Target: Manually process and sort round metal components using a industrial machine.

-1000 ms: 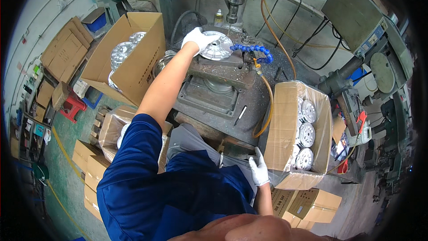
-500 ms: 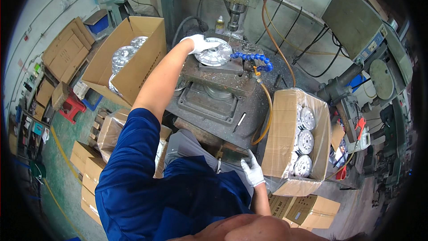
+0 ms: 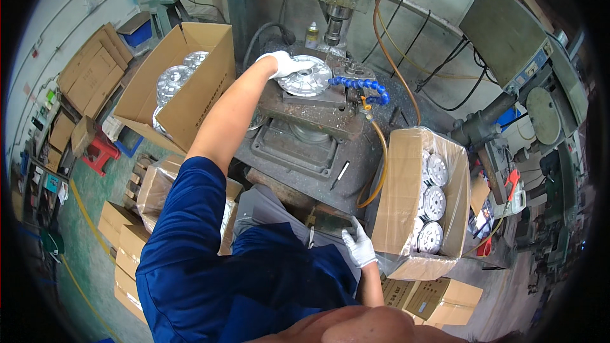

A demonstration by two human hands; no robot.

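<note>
A round silvery cast-metal disc point(image 3: 307, 79) with a ribbed face lies on the block of the drilling machine, below its spindle point(image 3: 335, 25). My left hand point(image 3: 280, 64), in a white glove, grips the left rim of this disc; its fingertips are partly hidden. Beside the disc on its right, a blue segmented coolant hose point(image 3: 359, 81) bends toward it. My right hand point(image 3: 359, 245), also gloved, is low in front of me with its fingers apart and nothing in it. It is nearest to the plastic-lined carton point(image 3: 399, 200), where several similar discs point(image 3: 434, 203) stand stacked.
An open carton point(image 3: 202, 92) with more discs stands to the left. Metal chips cover the machine table point(image 3: 295, 181), where a white pen-like tool point(image 3: 340, 174) lies. A yellow hose point(image 3: 380, 171) curves down the table's right side. Closed cartons point(image 3: 438, 298) sit at lower right.
My left hand has drawn its fingers back from the disc's face to its left rim. The disc stays in place. My right hand has barely shifted.
</note>
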